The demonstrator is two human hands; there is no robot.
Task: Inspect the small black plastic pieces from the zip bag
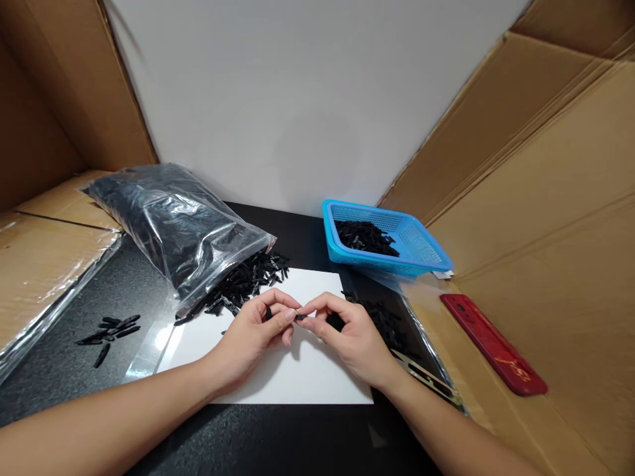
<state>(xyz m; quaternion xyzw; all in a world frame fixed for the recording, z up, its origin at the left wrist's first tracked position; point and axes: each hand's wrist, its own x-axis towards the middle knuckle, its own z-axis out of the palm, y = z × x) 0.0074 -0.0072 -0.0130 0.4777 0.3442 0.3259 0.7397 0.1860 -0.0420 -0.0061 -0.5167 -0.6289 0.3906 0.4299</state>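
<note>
Over a white sheet [297, 380], my left hand [262, 324] and my right hand [344, 327] meet fingertip to fingertip. Both pinch one small black plastic piece [300, 317], mostly covered by the fingers. Another dark piece shows tucked among the left fingers, and something dark lies under the right palm. Just beyond the left hand, a heap of slim black pieces [248, 277] spills from the mouth of a clear plastic bag [173, 218]. More black pieces [387, 324] lie to the right of the right hand.
A blue basket [421, 244] holding black pieces stands at the back right. Several loose black pieces [110, 334] lie at left. A flat metal tool [426, 377] sits by the right forearm, and a red case [491, 344] rests farther right. Cardboard walls [546, 165] flank both sides.
</note>
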